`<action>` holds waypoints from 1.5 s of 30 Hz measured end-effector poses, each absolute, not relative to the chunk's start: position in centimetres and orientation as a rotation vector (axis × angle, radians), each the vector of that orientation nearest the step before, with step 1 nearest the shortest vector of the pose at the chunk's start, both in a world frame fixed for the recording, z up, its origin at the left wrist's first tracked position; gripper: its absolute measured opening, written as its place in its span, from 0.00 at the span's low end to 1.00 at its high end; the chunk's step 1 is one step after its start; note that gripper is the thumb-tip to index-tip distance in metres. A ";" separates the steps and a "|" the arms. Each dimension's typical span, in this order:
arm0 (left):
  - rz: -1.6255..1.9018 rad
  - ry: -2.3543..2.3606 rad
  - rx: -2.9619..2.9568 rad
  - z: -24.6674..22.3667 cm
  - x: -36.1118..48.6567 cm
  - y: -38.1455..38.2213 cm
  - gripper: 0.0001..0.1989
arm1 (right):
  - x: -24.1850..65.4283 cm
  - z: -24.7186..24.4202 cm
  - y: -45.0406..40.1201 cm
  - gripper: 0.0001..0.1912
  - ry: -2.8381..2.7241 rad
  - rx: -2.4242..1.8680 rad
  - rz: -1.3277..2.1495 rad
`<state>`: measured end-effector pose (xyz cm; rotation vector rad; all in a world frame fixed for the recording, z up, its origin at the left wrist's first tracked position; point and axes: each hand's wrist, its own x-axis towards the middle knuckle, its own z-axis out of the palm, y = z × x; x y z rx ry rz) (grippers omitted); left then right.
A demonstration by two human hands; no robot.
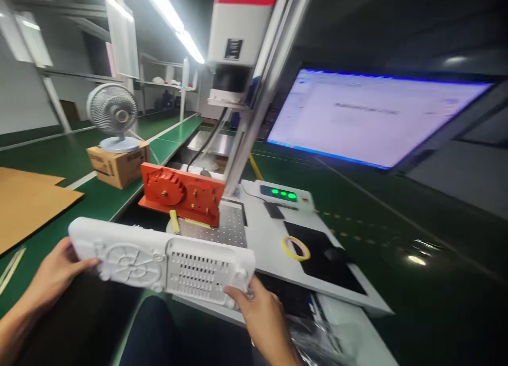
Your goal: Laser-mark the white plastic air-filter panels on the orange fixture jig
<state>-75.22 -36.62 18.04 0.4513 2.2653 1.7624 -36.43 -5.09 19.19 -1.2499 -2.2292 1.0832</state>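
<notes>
A long white plastic housing panel (pixel 166 262), with a round moulded pattern on its left half and rows of small slots on its right, is held up in front of me, slightly tilted. My left hand (pixel 59 268) grips its left end, thumb across the front. Its right end is in my right hand (pixel 260 308), thumb pressed on the lower corner. Beyond the panel, an orange fixture (pixel 182 194) stands upright on a perforated metal plate (pixel 230 225). Above it hangs a white machine head (pixel 242 32) with a red stripe, mounted on a metal column.
On the white bench (pixel 262 244) are a yellow tape roll (pixel 296 248), a black mat (pixel 317 255) with a mouse and a control box (pixel 283 194) with green lights. A monitor (pixel 373 119) is at right. A fan (pixel 113 112) stands on a cardboard box (pixel 119 167) at left.
</notes>
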 end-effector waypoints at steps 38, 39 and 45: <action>1.858 2.260 0.693 19.3 -91.8 -15.2 0.42 | -49.5 23.1 9.0 0.29 -2.489 -1.247 0.564; 1.859 2.255 0.682 19.0 -91.7 -15.2 0.42 | -49.6 23.4 9.2 0.28 -2.484 -1.240 0.541; 1.824 2.394 0.742 19.5 -92.1 -15.7 0.42 | -50.6 22.5 10.7 0.27 -2.492 -1.305 0.570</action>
